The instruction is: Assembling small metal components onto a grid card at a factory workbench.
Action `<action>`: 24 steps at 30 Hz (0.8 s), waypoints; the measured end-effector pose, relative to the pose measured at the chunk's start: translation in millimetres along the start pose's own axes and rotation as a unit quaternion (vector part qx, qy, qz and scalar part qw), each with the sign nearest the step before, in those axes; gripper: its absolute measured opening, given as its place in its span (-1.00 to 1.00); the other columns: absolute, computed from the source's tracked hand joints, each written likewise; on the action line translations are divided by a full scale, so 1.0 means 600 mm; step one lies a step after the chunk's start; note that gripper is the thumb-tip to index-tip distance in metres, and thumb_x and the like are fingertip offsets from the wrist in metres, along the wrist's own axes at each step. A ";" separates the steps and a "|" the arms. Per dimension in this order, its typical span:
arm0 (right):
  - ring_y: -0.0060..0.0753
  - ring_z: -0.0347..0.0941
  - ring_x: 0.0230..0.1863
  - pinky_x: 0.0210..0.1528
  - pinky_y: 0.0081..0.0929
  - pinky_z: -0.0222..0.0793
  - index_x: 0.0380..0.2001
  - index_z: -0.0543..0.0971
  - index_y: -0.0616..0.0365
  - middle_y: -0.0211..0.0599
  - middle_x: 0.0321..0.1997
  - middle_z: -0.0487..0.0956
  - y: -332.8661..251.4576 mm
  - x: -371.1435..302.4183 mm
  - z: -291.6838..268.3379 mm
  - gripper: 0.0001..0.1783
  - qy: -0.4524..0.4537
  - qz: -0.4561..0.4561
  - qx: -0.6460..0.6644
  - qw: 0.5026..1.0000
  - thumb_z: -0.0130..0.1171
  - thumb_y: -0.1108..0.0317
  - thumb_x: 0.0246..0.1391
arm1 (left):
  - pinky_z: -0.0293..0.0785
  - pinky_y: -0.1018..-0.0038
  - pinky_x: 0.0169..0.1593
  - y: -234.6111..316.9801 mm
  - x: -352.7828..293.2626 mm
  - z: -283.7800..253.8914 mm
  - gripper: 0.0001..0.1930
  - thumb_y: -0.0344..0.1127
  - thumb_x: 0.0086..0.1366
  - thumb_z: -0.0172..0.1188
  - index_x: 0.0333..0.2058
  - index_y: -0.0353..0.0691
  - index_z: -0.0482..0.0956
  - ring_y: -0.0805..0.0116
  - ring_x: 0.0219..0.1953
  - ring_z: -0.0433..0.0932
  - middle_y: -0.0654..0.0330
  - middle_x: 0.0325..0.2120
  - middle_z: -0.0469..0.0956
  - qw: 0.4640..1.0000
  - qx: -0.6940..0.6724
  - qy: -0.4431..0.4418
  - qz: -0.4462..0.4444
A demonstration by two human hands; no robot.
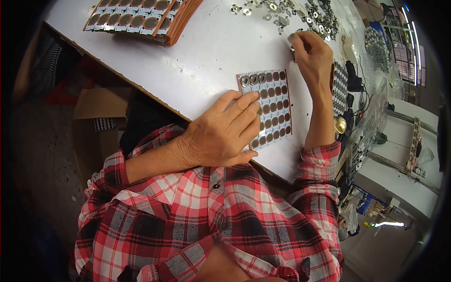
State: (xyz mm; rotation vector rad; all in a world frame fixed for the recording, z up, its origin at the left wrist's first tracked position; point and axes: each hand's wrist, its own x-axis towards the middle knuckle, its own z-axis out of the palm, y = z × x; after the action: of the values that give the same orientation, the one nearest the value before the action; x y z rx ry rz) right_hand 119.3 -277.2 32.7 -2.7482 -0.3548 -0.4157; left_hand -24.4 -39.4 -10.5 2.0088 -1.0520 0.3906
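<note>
A circuit board panel with rows of dark round pads lies on the white table in front of me. Across its left side rests my left hand, fingers stretched out and lying on the board. Along the far row, a few silvery metal clips sit on the pads at the left end. Beyond the board's far right corner, my right hand is raised in a pinch, with a small silvery metal piece at its fingertips. Just past that hand spreads a loose pile of similar metal pieces.
A tall stack of circuit board panels stands at the far left of the table. To the right of my right forearm are another panel, a black adapter and cables. Below the table's left edge is an open cardboard box.
</note>
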 end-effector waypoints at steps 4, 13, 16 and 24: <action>-0.63 0.51 -0.47 -0.45 -0.65 0.38 -0.26 0.70 0.31 -0.34 -0.36 0.69 -0.050 -0.055 -0.033 -0.79 -0.069 0.162 0.316 0.932 0.30 0.34 0.22 | 0.48 0.02 0.16 -0.001 0.000 -0.002 -0.33 0.03 -0.15 0.47 -0.18 -0.44 0.60 -0.12 0.14 0.54 -0.15 -0.07 0.58 1.000 0.007 -0.003 -0.002; -0.72 0.51 -0.44 -0.52 -0.72 0.38 -0.10 0.67 0.27 -0.36 -0.32 0.69 -0.073 -0.114 -0.025 -0.79 -0.070 0.226 0.387 0.891 0.32 0.46 0.21 | 0.46 0.02 0.18 -0.001 0.001 0.001 -0.34 0.04 -0.10 0.44 -0.16 -0.44 0.61 -0.11 0.15 0.54 -0.13 -0.07 0.58 1.000 0.017 0.000 0.006; -0.70 0.52 -0.42 -0.45 -0.70 0.41 -0.15 0.69 0.25 -0.39 -0.34 0.69 -0.081 -0.102 -0.018 -0.81 -0.070 0.158 0.326 0.929 0.36 0.44 0.19 | 0.46 0.02 0.18 0.000 0.001 0.002 -0.33 0.05 -0.10 0.44 -0.16 -0.45 0.60 -0.10 0.15 0.54 -0.13 -0.07 0.58 1.000 0.024 -0.002 0.004; -0.63 0.53 -0.43 -0.36 -0.62 0.45 -0.24 0.69 0.29 -0.32 -0.39 0.69 -0.118 -0.065 0.002 -0.82 -0.126 0.030 0.097 0.987 0.37 0.39 0.17 | 0.36 0.04 0.24 0.001 -0.005 0.008 -0.38 -0.02 -0.17 0.48 -0.24 -0.44 0.61 -0.08 0.14 0.50 -0.14 -0.09 0.57 1.000 0.009 0.005 0.007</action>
State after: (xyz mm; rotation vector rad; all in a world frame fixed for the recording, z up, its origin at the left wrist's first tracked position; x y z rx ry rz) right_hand 62.7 -219.8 39.2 -2.6145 -0.3537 -0.0134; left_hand -27.0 -41.9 -14.9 2.0142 -1.0609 0.4188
